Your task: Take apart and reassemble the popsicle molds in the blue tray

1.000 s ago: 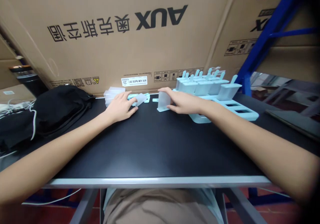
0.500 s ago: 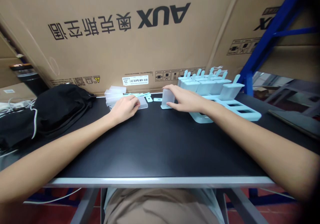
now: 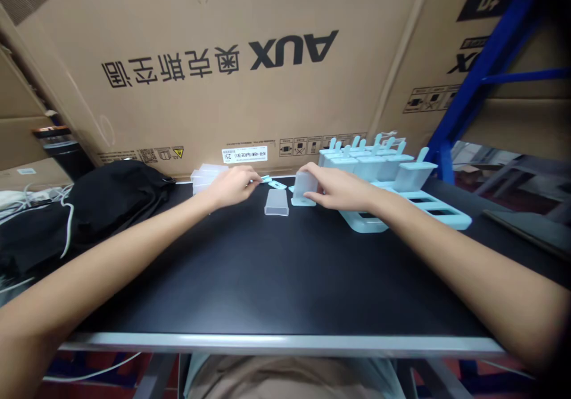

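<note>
My left hand (image 3: pixel 235 186) is closed in a pinch at the end of a light blue popsicle stick (image 3: pixel 264 179). Just left of it lie several clear popsicle mould cups (image 3: pixel 206 176), partly covered by the hand. A single clear cup (image 3: pixel 277 202) rests on the table between my hands, its wider rim toward me. My right hand (image 3: pixel 335 188) grips a frosted popsicle mould (image 3: pixel 304 185), which stands upside down on its light blue rim. Behind the single cup is a flat light blue lid piece (image 3: pixel 277 185).
A light blue mould rack (image 3: pixel 363 223) at right holds several moulds with stick handles (image 3: pixel 411 173). A black bag (image 3: pixel 120 200) and a dark bottle (image 3: pixel 62 149) are on the left. A large cardboard box (image 3: pixel 250 107) stands along the back of the black table (image 3: pixel 267 280).
The single clear cup has come out from beside my left hand to the middle. My left hand has moved slightly right onto the stick. The view has tilted up a little.
</note>
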{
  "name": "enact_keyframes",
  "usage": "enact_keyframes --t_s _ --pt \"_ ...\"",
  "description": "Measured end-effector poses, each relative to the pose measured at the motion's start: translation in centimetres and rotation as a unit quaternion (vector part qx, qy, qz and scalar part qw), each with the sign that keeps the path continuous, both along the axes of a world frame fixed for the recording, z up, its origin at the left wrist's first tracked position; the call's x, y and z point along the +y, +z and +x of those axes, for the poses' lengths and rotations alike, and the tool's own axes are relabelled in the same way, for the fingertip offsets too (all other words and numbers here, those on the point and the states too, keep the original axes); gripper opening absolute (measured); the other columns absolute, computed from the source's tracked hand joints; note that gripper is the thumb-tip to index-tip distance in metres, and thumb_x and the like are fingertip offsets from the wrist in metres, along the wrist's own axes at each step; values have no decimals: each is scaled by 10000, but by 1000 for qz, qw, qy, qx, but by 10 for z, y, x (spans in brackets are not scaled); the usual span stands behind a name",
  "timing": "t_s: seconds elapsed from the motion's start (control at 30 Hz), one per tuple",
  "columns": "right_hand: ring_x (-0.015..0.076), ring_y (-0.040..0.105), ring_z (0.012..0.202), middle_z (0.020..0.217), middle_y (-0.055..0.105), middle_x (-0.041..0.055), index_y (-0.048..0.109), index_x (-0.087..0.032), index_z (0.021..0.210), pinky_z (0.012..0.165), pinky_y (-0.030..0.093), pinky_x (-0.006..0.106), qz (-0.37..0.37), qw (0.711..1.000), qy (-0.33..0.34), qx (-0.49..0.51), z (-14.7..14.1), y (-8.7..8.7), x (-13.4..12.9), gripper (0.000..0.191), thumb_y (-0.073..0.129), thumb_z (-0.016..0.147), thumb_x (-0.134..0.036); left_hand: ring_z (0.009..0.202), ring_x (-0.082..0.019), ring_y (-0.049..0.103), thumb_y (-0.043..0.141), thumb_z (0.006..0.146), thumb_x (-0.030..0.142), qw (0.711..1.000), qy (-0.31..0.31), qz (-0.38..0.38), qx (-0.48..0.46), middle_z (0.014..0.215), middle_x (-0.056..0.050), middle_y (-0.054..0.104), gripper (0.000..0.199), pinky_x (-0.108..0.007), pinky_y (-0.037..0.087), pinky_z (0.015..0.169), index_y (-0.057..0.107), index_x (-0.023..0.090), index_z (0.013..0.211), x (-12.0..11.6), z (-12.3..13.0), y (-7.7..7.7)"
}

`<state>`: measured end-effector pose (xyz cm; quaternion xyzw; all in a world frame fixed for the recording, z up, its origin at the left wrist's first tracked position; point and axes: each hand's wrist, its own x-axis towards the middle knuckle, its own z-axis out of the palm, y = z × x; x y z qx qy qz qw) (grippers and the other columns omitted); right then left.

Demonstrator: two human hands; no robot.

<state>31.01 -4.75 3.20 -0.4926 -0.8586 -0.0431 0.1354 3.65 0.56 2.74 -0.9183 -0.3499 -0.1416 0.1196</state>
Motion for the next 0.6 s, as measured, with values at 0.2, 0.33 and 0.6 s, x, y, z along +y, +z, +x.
enact_keyframes --t_s 0.2,0.33,0.6 --pt "223 617 794 1030 655 97 434 -210 1203 612 399 304 -12 1000 -12 5 2 3 -2 394 506 850 -370 874 -281 658 560 833 282 981 150 -19 122 938 -158 709 252 -367 487 747 740 145 943 52 18 2" --pt "226 620 802 1054 650 101 418 -214 1237 618 409 312 -6 1000 -14 4 1 2 -3 422 490 859 -388 873 -298 662 501 842 219 981 158 -2 112 935 -192 699 270 -375 486 733 735 109 922 54 29 -8" --pt "210 619 775 989 659 79 435 -220 1217 623 419 308 -2 1000 4 13 3 2 -2 393 505 862 -373 885 -295 645 505 829 197 989 127 36 60 939 -173 682 213 -381 470 732 666 107 937 40 38 1"
